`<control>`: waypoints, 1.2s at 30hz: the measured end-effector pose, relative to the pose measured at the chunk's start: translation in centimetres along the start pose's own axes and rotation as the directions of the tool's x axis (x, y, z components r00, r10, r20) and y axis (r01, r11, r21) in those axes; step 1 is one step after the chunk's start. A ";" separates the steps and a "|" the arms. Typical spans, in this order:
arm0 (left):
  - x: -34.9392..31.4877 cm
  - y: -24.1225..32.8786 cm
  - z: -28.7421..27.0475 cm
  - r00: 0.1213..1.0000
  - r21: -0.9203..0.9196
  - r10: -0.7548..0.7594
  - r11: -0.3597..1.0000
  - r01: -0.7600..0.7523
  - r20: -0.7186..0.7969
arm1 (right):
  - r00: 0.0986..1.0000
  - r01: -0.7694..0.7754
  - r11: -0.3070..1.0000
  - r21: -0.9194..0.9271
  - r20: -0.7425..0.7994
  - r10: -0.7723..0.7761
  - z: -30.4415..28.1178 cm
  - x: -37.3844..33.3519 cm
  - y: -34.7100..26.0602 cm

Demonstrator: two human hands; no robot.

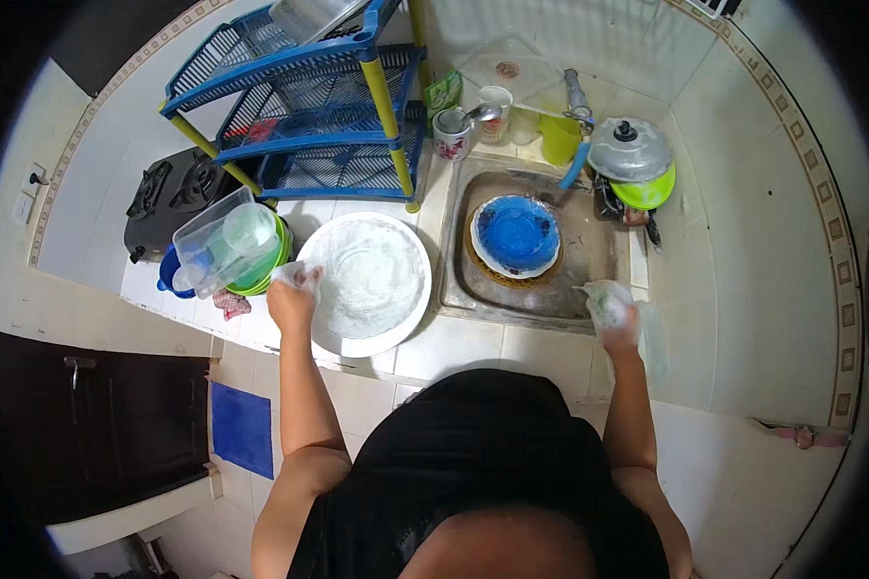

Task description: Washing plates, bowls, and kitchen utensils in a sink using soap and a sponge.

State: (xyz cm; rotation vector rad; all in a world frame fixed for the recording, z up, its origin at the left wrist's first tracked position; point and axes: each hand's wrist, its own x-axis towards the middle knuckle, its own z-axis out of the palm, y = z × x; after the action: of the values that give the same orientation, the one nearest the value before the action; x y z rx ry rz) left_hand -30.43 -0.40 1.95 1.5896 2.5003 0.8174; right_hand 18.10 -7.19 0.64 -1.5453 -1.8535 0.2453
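A large round white basin (417, 289) sits on the counter left of the sink, its inside coated with suds. My left hand (292, 301), covered in foam, closes on the basin's left rim. Over the sink's front right corner, my right hand (619, 325) is closed around a foam-covered sponge (605, 300) with a bit of green showing through. In the metal sink (589, 246), a blue bowl (518, 234) rests inside a white-rimmed dish, with a brownish round piece beneath them.
A blue rack with yellow posts (381, 101) stands behind the basin. Green bowls (278, 261) and a clear plastic container (198, 241) are stacked at its left, by a black stove (179, 193). A lidded pot (630, 150), mugs (451, 143) and a tap (577, 101) line the sink's back.
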 end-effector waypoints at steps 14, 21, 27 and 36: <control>0.6 10.9 2.1 0.929 -0.113 0.370 0.923 -0.367 0.012 | 0.972 -0.229 0.961 0.156 -0.010 0.234 1.3 -1.7 2.7; -0.1 21.9 15.0 0.486 -0.505 0.321 0.804 0.313 0.813 | 0.984 -0.160 0.955 0.250 -0.033 0.173 0.9 -0.5 1.4; -0.8 20.7 24.7 0.691 -0.040 0.259 0.948 -0.316 0.675 | 0.963 -0.218 0.955 0.200 -0.117 0.244 -1.8 -0.5 2.0; -0.9 23.1 24.5 0.757 0.092 0.095 0.975 -0.201 0.646 | 0.865 -0.478 0.804 -0.355 -0.031 0.501 -2.8 -12.6 13.2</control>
State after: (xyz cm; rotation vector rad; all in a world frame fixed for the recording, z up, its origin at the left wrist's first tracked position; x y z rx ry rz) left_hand -2.97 16.06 -8.40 1.7464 1.9849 0.0334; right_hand 30.75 -15.96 -9.53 -2.2911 -1.5656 0.2034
